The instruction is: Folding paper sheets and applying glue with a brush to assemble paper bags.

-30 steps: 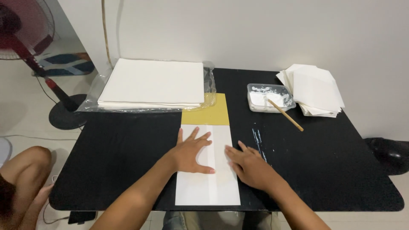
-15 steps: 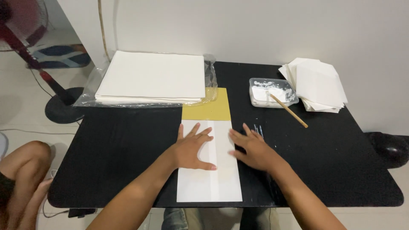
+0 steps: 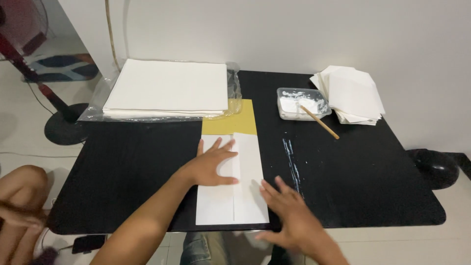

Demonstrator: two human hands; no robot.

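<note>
1. Plain white wall behind; black tabletop (image 3: 122, 167) takes up most of the view, pale floor to the left with a fan base (image 3: 66, 128) standing on it.
2. Folded white sheet (image 3: 233, 189) lies lengthwise at the table's near edge, centre seam running toward the person. Its far end overlaps a yellow sheet (image 3: 234, 120), which looks to serve as a backing or guide under it.
3. Left hand (image 3: 212, 166) lies flat on the upper half of the white sheet, fingers spread, palm down. It grips nothing; the pressure seems meant to pin the sheet so it cannot slide.
4. Right hand (image 3: 289, 216) is open, fingers splayed, at the sheet's near right corner, partly on the black surface. It holds nothing. Whether it presses the paper edge or only hovers there, cannot tell; it is slightly blurred.
5. White smear (image 3: 293, 162) streaks the table just right of the sheet.
6. Clear tub of white paste (image 3: 300, 104) sits at the far right, a wooden stick (image 3: 321, 122) leaning out of it, within reach of the right hand.
7. Stack of folded white pieces (image 3: 355, 93) lies beside the tub, against the wall.
8. Large ream of white paper (image 3: 169, 88) rests on clear plastic wrap at far left, well apart from the hands.
9. Another person's bare knee (image 3: 24, 184) shows at the left edge.
</note>
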